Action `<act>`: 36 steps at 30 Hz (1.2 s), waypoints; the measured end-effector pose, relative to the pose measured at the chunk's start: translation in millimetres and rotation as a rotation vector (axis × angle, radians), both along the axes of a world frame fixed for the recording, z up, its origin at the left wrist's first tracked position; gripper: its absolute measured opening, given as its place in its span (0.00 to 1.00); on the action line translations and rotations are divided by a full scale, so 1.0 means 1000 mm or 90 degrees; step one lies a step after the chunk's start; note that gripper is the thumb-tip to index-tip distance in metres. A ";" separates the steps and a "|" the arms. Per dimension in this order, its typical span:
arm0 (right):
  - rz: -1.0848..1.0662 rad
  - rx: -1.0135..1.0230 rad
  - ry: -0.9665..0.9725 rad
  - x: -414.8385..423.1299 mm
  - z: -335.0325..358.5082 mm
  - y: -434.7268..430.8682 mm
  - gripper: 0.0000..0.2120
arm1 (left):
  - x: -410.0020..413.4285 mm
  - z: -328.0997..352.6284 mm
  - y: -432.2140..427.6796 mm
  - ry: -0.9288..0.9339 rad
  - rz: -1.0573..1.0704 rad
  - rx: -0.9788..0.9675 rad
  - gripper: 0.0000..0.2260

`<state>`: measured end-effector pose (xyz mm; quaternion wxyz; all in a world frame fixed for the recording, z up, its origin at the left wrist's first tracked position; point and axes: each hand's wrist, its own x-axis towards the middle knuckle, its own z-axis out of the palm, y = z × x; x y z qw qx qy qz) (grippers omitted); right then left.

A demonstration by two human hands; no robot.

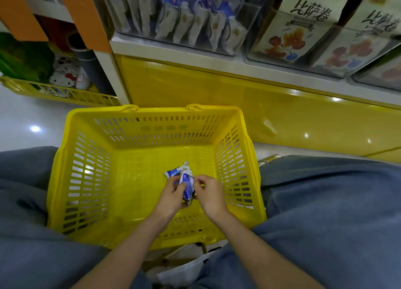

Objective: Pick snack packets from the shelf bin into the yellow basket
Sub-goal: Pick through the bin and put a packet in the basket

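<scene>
The yellow basket [73, 158] stands on the floor between my knees, below the shelf. Both my hands are low inside it. My left hand [171, 196] and my right hand [209, 193] pinch a blue-and-white snack packet [187, 185] between them, close above the basket floor. A second blue-and-white packet [173, 172] lies on the basket floor just behind it. On the shelf above, a clear shelf bin [184, 21] holds several upright packets of the same kind.
Clear bins of larger cream-coloured packs [303, 28] with orange pictures stand to the right on the same shelf. A glossy yellow shelf base [282, 115] runs behind the basket. A low yellow rack [65, 93] with cartoon-cat goods is at left.
</scene>
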<state>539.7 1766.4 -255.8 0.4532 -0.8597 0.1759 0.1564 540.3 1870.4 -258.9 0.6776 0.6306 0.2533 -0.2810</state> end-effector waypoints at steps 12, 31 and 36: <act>0.201 -0.078 -0.019 -0.002 0.005 0.021 0.13 | -0.003 -0.009 0.015 0.014 0.074 0.036 0.19; 0.207 0.029 -0.100 -0.002 0.011 0.013 0.10 | 0.000 -0.006 0.032 0.101 0.167 -0.127 0.14; 0.172 0.009 -0.113 0.013 0.019 0.008 0.12 | -0.002 -0.007 0.030 0.092 0.104 -0.034 0.11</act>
